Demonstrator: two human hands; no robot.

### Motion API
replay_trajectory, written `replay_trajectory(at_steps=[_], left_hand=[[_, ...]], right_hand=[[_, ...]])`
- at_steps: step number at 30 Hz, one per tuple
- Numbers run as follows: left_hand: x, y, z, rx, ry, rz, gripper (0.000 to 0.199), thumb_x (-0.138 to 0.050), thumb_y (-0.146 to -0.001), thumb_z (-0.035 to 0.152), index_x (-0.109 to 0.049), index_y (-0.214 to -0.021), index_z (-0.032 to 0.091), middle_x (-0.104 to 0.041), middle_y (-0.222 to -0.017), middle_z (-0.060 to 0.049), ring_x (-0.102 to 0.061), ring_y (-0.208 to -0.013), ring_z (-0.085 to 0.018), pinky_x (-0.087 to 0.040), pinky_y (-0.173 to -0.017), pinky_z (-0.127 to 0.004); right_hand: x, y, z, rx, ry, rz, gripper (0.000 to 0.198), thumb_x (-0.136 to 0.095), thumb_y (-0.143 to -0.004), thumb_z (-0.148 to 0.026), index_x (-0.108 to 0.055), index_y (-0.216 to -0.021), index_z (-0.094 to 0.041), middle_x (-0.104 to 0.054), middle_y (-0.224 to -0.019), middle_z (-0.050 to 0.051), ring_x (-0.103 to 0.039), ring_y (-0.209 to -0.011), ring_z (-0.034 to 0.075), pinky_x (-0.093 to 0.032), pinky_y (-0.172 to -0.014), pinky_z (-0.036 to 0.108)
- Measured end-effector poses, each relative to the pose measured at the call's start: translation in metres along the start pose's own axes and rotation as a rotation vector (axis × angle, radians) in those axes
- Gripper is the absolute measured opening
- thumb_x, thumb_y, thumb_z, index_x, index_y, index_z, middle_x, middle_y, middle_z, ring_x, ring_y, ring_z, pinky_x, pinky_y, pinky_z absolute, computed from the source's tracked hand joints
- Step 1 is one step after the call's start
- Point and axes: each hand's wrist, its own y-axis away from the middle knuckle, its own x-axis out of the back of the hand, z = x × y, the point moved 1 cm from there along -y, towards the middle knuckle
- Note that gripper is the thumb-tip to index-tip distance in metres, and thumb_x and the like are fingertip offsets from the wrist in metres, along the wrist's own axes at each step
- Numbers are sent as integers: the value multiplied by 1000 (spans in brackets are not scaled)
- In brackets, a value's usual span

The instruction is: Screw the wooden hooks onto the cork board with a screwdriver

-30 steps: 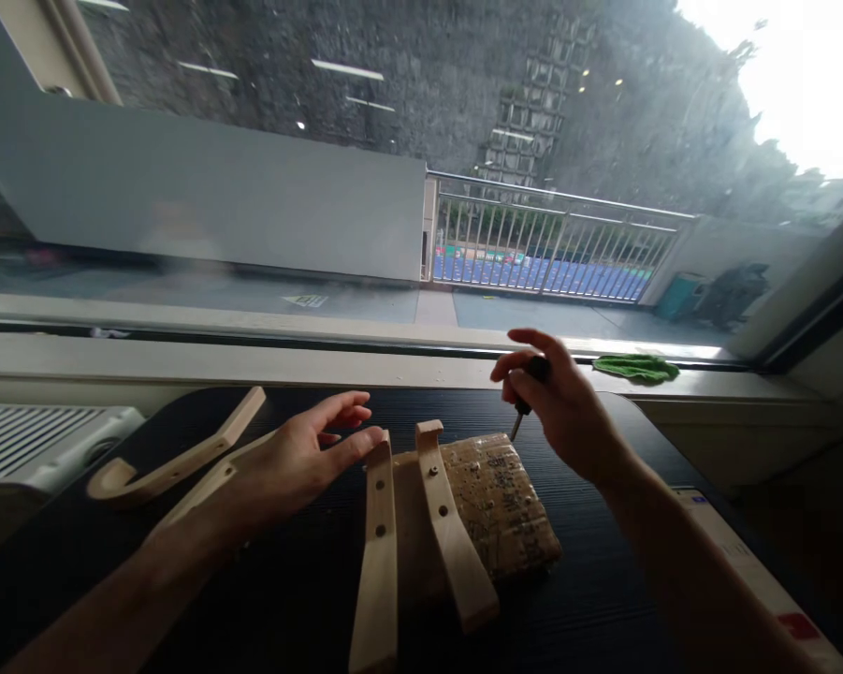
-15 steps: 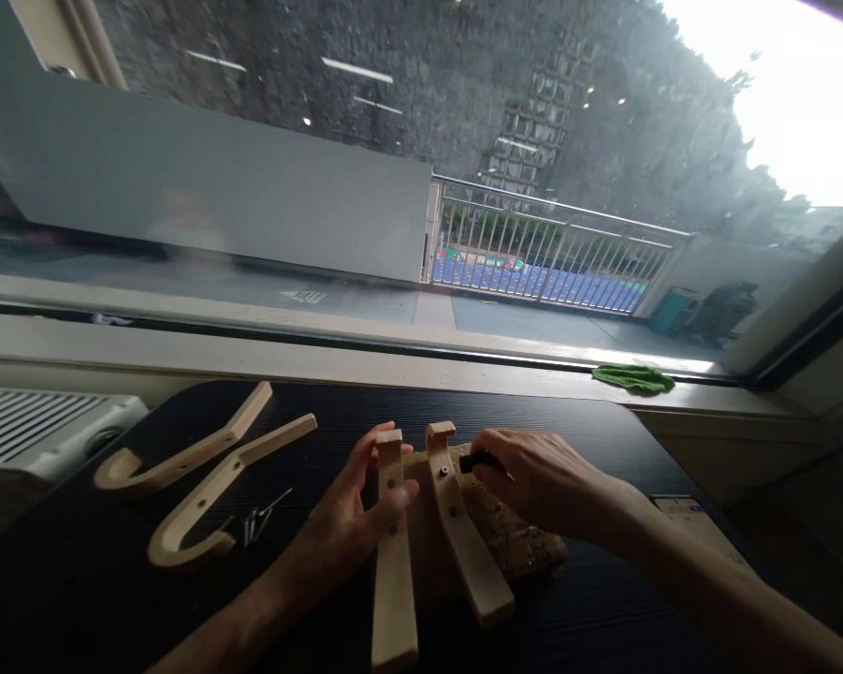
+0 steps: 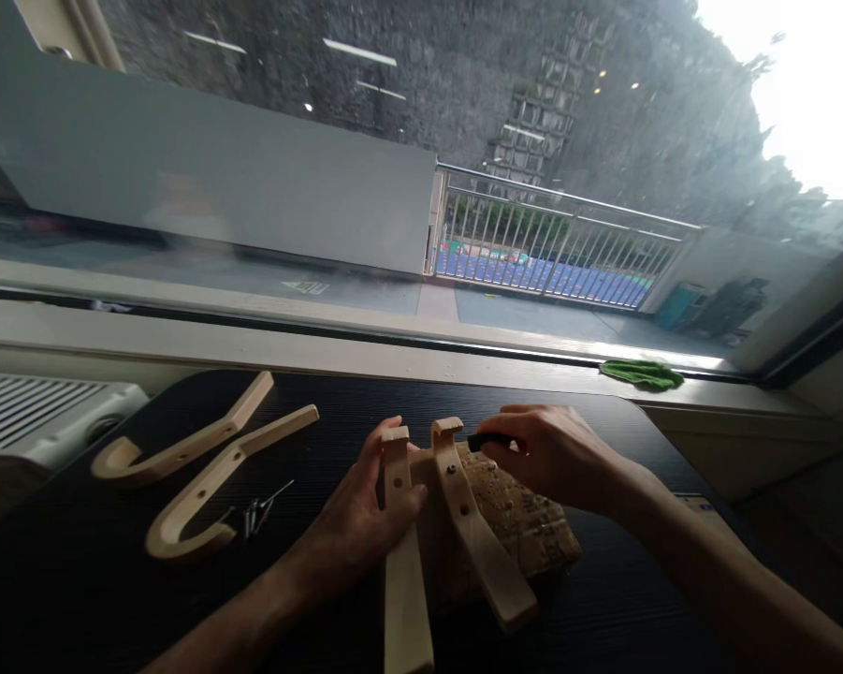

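Observation:
My left hand (image 3: 371,510) is closed around a pale bent wooden piece (image 3: 408,604), its thumb pressed across the front below a hole. Beside it, a second bent wooden piece (image 3: 487,557) lies against a brown, rough-surfaced block (image 3: 526,505). A screw head (image 3: 452,469) sits in this piece's upper hole; the lower hole is bare. My right hand (image 3: 551,459) is closed on a black-handled tool (image 3: 484,440) just above the block, apart from the screw. The tool's far part is hard to make out. The left fingers behind the wood are partly hidden.
Two hooked wooden pieces (image 3: 203,491) lie at the left of the dark table (image 3: 351,402). Several loose screws (image 3: 256,515) are next to them. A phone-like object (image 3: 702,510) lies partly behind my right forearm. A green cloth (image 3: 642,374) rests on the window sill.
My right hand has lifted slightly up and right with the black-handled tool, away from the screw. The view has shifted a little; my left hand keeps its grip on the wooden piece.

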Motion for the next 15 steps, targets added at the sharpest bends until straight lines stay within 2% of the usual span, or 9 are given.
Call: replay_trajectory(at_steps=[4, 6, 9, 12, 15], left_hand=[[-1, 0, -1, -21, -48, 23, 46, -50, -79, 37, -39, -122, 24, -49, -124, -5, -37, -126, -26, -29, -105, -40], [-1, 0, -1, -9, -49, 32, 41, -50, -79, 37, -44, -117, 23, -50, -122, -5, -38, -124, -27, -31, -104, -41], [-1, 0, 0, 8, -48, 29, 39, -51, -78, 37, -46, -115, 23, -51, -120, -5, -41, -121, -27, -34, -102, -41], [-1, 0, 1, 3, -56, 17, 39, -51, -79, 38, -47, -114, 23, -52, -119, -5, -41, -122, -27, -32, -103, -42], [-3, 0, -2, -3, -54, 38, 39, -51, -78, 38, -47, -114, 24, -51, -121, -5, -41, -122, -27, -32, -103, -42]], right_hand=[[1, -1, -1, 75, -6, -37, 21, -47, -85, -30, -67, -91, -26, -64, -77, -1, -53, -66, 11, -27, -57, 24], [3, -2, 1, 63, -23, -26, 21, -48, -85, -31, -66, -95, -27, -64, -80, -2, -53, -67, 11, -27, -58, 24], [4, -3, 4, 9, -27, 10, 23, -49, -84, -31, -65, -100, -28, -65, -83, -2, -53, -67, 10, -28, -58, 24], [5, -3, 2, 63, -5, -25, 21, -49, -84, -31, -67, -94, -28, -64, -77, -2, -51, -64, 10, -26, -55, 25], [8, -3, 1, 77, -13, -32, 22, -49, -85, -29, -66, -98, -29, -64, -80, -2, -52, -64, 10, -26, -56, 24]])
